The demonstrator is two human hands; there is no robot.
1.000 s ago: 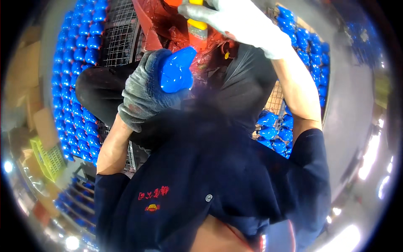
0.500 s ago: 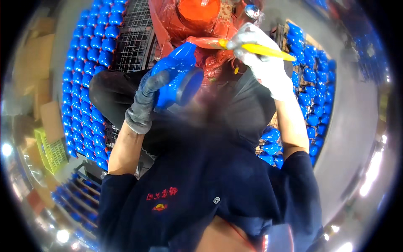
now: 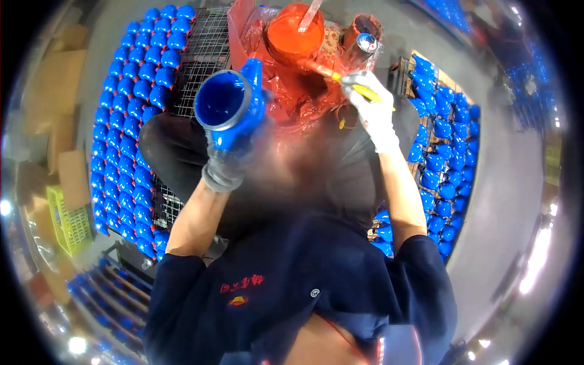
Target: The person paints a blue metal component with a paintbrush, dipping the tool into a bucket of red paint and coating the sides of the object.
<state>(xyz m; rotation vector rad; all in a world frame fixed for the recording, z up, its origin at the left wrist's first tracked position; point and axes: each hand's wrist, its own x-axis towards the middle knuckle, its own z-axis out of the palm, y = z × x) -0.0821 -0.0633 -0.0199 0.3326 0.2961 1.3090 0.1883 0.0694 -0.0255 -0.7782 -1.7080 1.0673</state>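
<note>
My left hand (image 3: 224,170), in a grey glove, is closed around a hollow blue-painted part (image 3: 250,115). The part's wide round opening faces up toward me, showing a glossy blue inside. Between the white-gloved fingers of my right hand (image 3: 375,112) is a paintbrush (image 3: 365,92) with a yellow handle. Its red-orange coated end points left, just below a pot of bright orange paint (image 3: 289,38). A stick stands in that paint. The part and the brush are apart. Red paint-smeared plastic sheeting (image 3: 301,91) lies around the pot.
A dark can (image 3: 365,45) and a paint-smeared tin (image 3: 376,25) stand right of the pot. Rows of glossy blue parts (image 3: 128,121) cover a wire rack (image 3: 201,52) on my left. More blue parts (image 3: 444,146) lie on my right. A yellow-green crate (image 3: 70,222) stands far left.
The blue part has moved left and turned, so its round opening now faces up. My right hand has lowered slightly, taking the brush away from the part toward the paint pot.
</note>
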